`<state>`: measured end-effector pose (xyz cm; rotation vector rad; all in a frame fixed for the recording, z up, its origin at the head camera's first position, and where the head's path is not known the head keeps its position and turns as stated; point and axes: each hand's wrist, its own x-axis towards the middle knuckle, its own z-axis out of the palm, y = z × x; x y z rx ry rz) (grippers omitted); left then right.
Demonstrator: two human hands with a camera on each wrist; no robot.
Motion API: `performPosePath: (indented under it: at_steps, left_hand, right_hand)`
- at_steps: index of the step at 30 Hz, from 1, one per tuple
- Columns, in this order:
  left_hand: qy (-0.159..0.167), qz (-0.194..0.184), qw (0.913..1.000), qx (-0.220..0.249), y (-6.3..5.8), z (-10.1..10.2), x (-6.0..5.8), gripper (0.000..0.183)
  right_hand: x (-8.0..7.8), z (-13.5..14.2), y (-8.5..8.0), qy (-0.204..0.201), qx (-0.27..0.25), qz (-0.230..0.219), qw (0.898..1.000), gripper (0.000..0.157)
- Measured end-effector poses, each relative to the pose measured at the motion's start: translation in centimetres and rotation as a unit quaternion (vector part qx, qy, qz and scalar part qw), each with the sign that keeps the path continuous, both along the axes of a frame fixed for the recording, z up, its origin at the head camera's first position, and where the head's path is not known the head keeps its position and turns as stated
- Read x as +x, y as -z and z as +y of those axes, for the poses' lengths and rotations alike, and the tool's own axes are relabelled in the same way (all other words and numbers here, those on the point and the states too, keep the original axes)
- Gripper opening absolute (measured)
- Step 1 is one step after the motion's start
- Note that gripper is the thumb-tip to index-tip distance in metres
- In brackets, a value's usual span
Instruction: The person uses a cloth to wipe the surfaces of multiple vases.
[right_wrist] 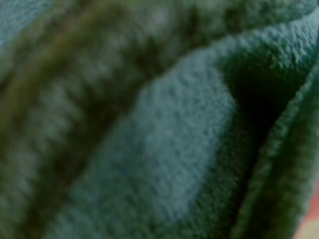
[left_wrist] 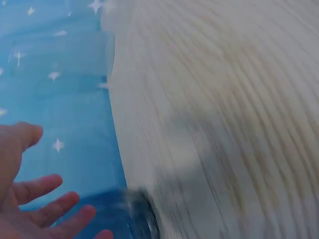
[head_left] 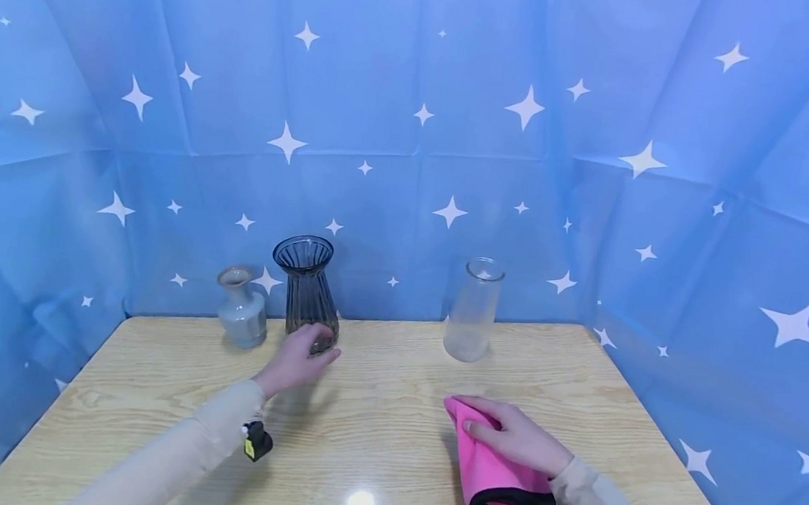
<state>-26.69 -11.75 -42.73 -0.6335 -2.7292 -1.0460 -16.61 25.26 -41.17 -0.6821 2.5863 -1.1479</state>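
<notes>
A dark grey ribbed glass vase (head_left: 307, 297) stands at the back left of the wooden table. My left hand (head_left: 298, 360) is in front of its base, overlapping it in the head view. In the left wrist view the fingers (left_wrist: 62, 206) are spread, with the vase's blurred base (left_wrist: 142, 214) beyond them. At the front right, my right hand (head_left: 518, 439) grips a pink fabric piece with black trim (head_left: 485, 470), its trimmed opening towards me. Blurred, fuzzy dark fabric (right_wrist: 164, 139) fills the right wrist view, so that hand's fingers are hidden there.
Left of the dark vase is a small grey-blue vase (head_left: 243, 316) with a narrow neck. A clear frosted glass vase (head_left: 471, 318) stands at the back right. Blue star-printed curtains (head_left: 412, 129) border the back and sides of the table (head_left: 374, 413).
</notes>
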Motion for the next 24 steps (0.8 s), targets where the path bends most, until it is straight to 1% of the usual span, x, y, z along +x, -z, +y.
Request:
performPosePath:
  at_steps: [5,7,9,11,13,17,21,24]
  left_hand:
    - [-0.068,-0.024,0.9972,0.019,-0.5,-2.6,-0.1,0.042]
    - [-0.089,-0.029,0.9952,0.030,-0.8,-3.5,-0.3,0.044]
    - [-0.102,-0.028,0.9937,0.037,-1.0,-4.2,-0.7,0.049]
    - [-0.107,-0.030,0.9929,0.044,-1.1,-4.6,-1.2,0.057]
    - [-0.108,-0.035,0.9923,0.049,-1.1,-4.8,-1.7,0.068]
    - [-0.110,-0.056,0.9899,0.069,-0.9,-4.6,-2.9,0.090]
    - [-0.106,-0.067,0.9870,0.100,-0.6,-4.2,-4.4,0.101]
    - [-0.100,-0.073,0.9846,0.123,-0.6,-4.0,-5.2,0.102]
  right_hand:
    - [0.2,0.2,0.3,0.000,0.006,0.005,1.000,0.048]
    - [0.2,0.3,0.4,0.000,0.005,0.001,1.000,0.048]
    - [0.2,0.3,0.4,-0.001,0.004,-0.002,1.000,0.048]
    - [0.2,0.3,0.5,-0.002,0.006,-0.001,1.000,0.048]
    - [0.2,0.2,0.5,-0.002,0.008,-0.003,1.000,0.049]
    - [0.1,0.1,0.6,-0.002,0.016,-0.004,1.000,0.050]
    - [0.1,-0.1,0.7,-0.001,0.021,0.000,1.000,0.049]
    - [0.1,-0.2,0.7,-0.003,0.021,0.005,1.000,0.049]
